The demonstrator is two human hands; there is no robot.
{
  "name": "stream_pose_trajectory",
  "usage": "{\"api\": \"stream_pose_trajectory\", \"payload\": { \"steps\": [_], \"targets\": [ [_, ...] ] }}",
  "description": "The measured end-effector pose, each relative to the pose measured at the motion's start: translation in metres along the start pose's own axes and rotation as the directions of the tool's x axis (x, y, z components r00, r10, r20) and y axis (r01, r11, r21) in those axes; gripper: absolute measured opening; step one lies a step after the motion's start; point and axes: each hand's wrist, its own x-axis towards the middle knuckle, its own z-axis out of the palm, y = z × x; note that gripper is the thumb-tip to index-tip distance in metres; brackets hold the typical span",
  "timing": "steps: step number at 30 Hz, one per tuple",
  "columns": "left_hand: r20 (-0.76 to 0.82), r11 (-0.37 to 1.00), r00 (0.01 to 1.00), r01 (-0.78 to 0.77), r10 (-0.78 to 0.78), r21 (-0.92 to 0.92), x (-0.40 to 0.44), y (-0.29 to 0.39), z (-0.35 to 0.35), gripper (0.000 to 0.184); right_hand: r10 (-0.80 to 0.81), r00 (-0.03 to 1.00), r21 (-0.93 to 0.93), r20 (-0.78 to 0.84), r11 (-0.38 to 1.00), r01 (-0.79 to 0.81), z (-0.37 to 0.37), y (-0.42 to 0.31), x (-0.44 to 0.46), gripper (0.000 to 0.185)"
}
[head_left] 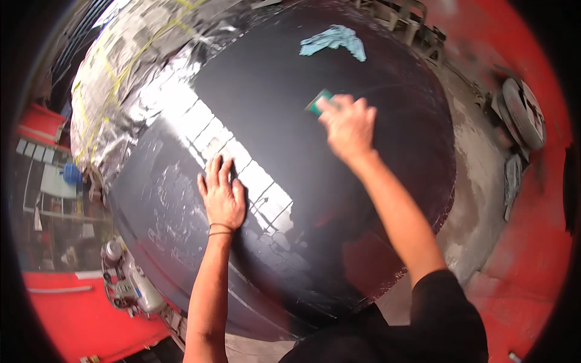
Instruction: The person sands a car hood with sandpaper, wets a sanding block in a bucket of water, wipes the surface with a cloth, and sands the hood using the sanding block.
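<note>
A dark, wet car hood [266, 109] fills the middle of the head view, with a bright window reflection across it. My left hand [223, 196] lies flat on the hood beside that reflection, its fingers a little spread and nothing held. Farther up and to the right, my right hand [350, 127] grips a small green sanding block [320, 103] against the dark surface. The hand is slightly blurred, and part of the block is hidden under its fingers. A crumpled light-blue cloth [334, 42] rests on the hood above my right hand.
Masking sheets [142, 48] with yellow tape cover the upper left side. An air compressor [133, 281] stands at the lower left. At the right, a round wheel-like object [521, 115] is by the red wall [520, 254], beyond a strip of concrete floor [472, 181].
</note>
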Motion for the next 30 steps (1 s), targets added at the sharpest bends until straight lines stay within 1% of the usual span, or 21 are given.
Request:
{"api": "stream_pose_trajectory", "payload": {
  "steps": [1,2,4,6,7,8,9,10,12,14,17,18,19,20,21,22,23,25,27,28,30],
  "targets": [
    [-0.009,1.000,1.000,0.000,0.000,-0.010,0.001,0.001,-0.001,0.056,0.033,0.999,-0.034,-0.044,0.999,-0.035,0.012,0.017,0.022,0.032],
    [-0.016,1.000,1.000,-0.001,0.000,-0.011,0.001,0.002,-0.001,0.055,0.070,0.996,0.041,-0.061,0.997,-0.067,0.021,0.031,0.040,0.031],
    [-0.043,1.000,0.999,-0.007,0.006,-0.020,0.000,0.002,0.000,0.054,0.181,0.975,-0.012,-0.128,0.983,-0.184,0.048,0.027,0.052,0.031],
    [-0.038,1.000,0.999,-0.006,0.006,-0.001,0.000,0.002,-0.001,0.054,0.204,0.978,0.001,-0.037,0.979,-0.205,0.022,-0.016,0.032,0.030],
    [-0.035,1.000,0.999,-0.002,0.002,0.000,0.001,0.000,-0.003,0.053,0.072,0.997,0.017,-0.026,0.997,-0.071,0.016,-0.040,0.003,0.031],
    [-0.027,1.000,1.000,0.010,-0.010,-0.011,-0.001,0.002,-0.001,0.053,-0.019,0.999,0.149,-0.043,0.988,0.026,0.008,-0.060,-0.029,0.036],
    [-0.057,1.000,0.998,0.009,-0.010,-0.027,-0.002,0.003,0.000,0.053,-0.048,0.999,0.272,0.002,0.961,0.045,-0.007,-0.077,-0.056,0.042],
    [-0.052,0.999,0.998,0.017,-0.020,-0.047,-0.002,0.002,0.000,0.054,-0.057,0.998,0.337,0.040,0.941,0.040,-0.019,-0.087,-0.073,0.042],
    [-0.041,0.996,0.998,0.039,-0.042,-0.081,-0.001,0.001,0.001,0.056,-0.171,0.985,0.316,-0.003,0.935,0.163,-0.015,-0.078,-0.063,0.041],
    [-0.073,0.995,0.997,0.033,-0.040,-0.091,-0.004,0.002,0.003,0.054,-0.217,0.976,0.260,-0.021,0.941,0.215,0.017,-0.070,-0.018,0.035],
    [-0.145,0.983,0.988,0.029,-0.055,-0.179,-0.003,-0.003,0.008,0.052,-0.054,0.998,0.226,0.026,0.973,0.047,0.059,-0.080,0.056,0.028],
    [-0.187,0.981,0.976,0.076,-0.109,-0.178,-0.002,-0.007,0.010,0.052,-0.014,0.999,0.242,0.041,0.970,0.004,0.062,-0.088,0.063,0.027],
    [-0.225,0.975,0.961,0.122,-0.163,-0.183,-0.003,-0.010,0.013,0.052,-0.036,0.998,0.238,0.050,0.971,0.023,0.056,-0.087,0.051,0.030],
    [-0.260,0.966,0.941,0.170,-0.218,-0.196,-0.003,-0.012,0.018,0.052,-0.148,0.987,0.289,0.061,0.949,0.125,0.041,-0.085,0.027,0.032],
    [-0.282,0.944,0.928,0.161,-0.244,-0.287,-0.002,-0.017,0.025,0.051,-0.259,0.964,0.335,0.065,0.915,0.223,0.020,-0.084,-0.004,0.034],
    [-0.275,0.950,0.934,0.150,-0.227,-0.274,-0.001,-0.018,0.025,0.051,-0.352,0.934,0.360,0.061,0.880,0.308,-0.006,-0.089,-0.044,0.042],
    [-0.267,0.955,0.940,0.143,-0.214,-0.261,0.000,-0.015,0.022,0.051,-0.395,0.916,0.408,0.070,0.849,0.335,-0.032,-0.092,-0.081,0.050],
    [-0.250,0.957,0.947,0.138,-0.204,-0.256,-0.002,-0.010,0.018,0.051,-0.425,0.896,0.448,0.127,0.831,0.330,-0.061,-0.094,-0.136,0.056],
    [-0.274,0.953,0.939,0.132,-0.209,-0.272,-0.004,-0.011,0.019,0.051,-0.474,0.874,0.442,0.108,0.810,0.385,-0.060,-0.100,-0.122,0.054],
    [-0.289,0.953,0.935,0.125,-0.206,-0.276,-0.002,-0.011,0.020,0.050,-0.511,0.854,0.432,0.092,0.794,0.428,-0.048,-0.107,-0.097,0.053],
    [-0.306,0.940,0.923,0.131,-0.232,-0.315,0.000,-0.011,0.019,0.048,-0.512,0.859,0.392,0.029,0.796,0.461,-0.006,-0.134,-0.039,0.044]
  ]
}}
